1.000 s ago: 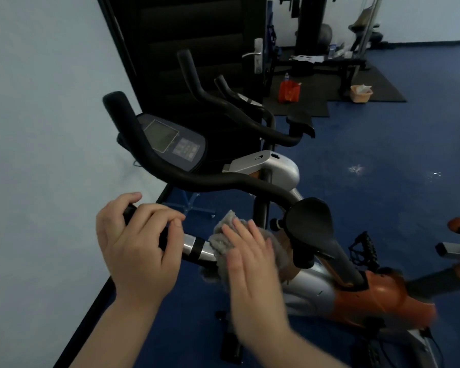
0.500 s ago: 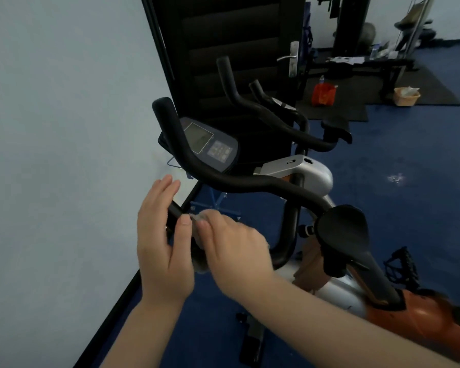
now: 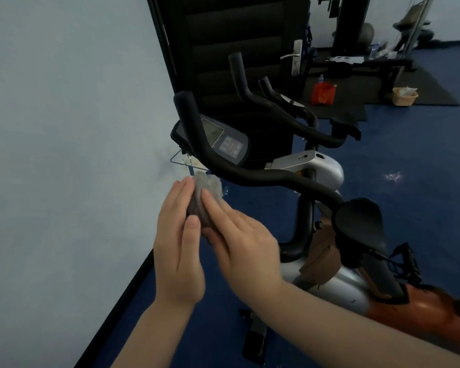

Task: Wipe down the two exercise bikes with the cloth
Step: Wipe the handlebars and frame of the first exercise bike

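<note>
A grey cloth (image 3: 207, 185) is bunched over the near end of the nearer exercise bike's black handlebar (image 3: 263, 179), low left of the console (image 3: 223, 142). My right hand (image 3: 245, 245) grips the cloth from the right, fingers over it and thumb beneath. Against the cloth's left side my left hand (image 3: 178, 251) presses flat, its fingers straight. The handlebar end itself is hidden by cloth and hands. The nearer bike's black saddle (image 3: 361, 224) and orange-and-silver body (image 3: 422, 306) lie to the right. The second bike (image 3: 316, 166) stands just behind it, handlebars (image 3: 276, 107) raised.
A pale wall (image 3: 64, 155) runs close along the left, with a black door (image 3: 223, 49) behind the bikes. On the blue floor (image 3: 409, 208) and a black mat farther back sit a red bag (image 3: 323, 94), a small basket (image 3: 404, 95) and gym equipment (image 3: 369, 62).
Both hands and the cloth moved left and up along the near handlebar to its end. My left hand released the grip and flattened against the cloth.
</note>
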A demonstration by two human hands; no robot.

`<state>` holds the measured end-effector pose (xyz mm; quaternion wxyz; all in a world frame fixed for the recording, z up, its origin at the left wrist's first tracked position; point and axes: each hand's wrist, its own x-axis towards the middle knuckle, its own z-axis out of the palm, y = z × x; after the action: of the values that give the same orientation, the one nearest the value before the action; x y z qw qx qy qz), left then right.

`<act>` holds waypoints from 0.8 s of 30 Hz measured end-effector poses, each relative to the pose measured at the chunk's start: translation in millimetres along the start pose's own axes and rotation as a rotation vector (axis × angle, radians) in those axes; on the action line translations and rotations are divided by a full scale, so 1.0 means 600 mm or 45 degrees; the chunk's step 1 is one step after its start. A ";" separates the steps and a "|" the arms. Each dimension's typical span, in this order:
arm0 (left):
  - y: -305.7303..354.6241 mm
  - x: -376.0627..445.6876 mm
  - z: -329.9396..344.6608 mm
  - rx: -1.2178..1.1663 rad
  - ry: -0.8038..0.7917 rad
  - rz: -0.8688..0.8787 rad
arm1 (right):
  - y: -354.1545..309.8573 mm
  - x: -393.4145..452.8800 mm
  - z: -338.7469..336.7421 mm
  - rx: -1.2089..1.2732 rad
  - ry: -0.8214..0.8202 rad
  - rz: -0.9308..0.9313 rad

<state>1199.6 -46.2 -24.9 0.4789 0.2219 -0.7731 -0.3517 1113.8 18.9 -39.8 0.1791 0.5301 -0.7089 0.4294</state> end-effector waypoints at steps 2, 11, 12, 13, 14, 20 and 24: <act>-0.003 -0.004 0.005 0.051 -0.029 0.019 | 0.027 -0.028 -0.009 -0.119 0.067 -0.148; 0.002 -0.054 0.065 0.282 -0.128 0.090 | 0.062 -0.124 -0.070 -0.181 0.092 0.103; 0.010 -0.064 0.077 0.276 -0.178 0.067 | 0.068 -0.135 -0.083 -0.159 0.091 0.147; 0.017 -0.076 0.088 0.273 -0.251 0.047 | 0.075 -0.145 -0.093 -0.126 0.073 0.199; 0.025 -0.094 0.103 0.277 -0.335 0.039 | 0.081 -0.159 -0.108 -0.103 0.045 0.265; 0.058 -0.216 0.201 0.165 -0.787 0.038 | 0.139 -0.300 -0.208 0.061 -0.311 0.836; 0.080 -0.310 0.286 0.111 -1.183 -0.061 | 0.195 -0.432 -0.319 -0.066 -0.462 1.252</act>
<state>1127.9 168.5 -147.6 0.0639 0.0785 -0.9144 -0.3919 1066.4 334.5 -164.1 -0.1564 0.1959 -0.9040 0.3463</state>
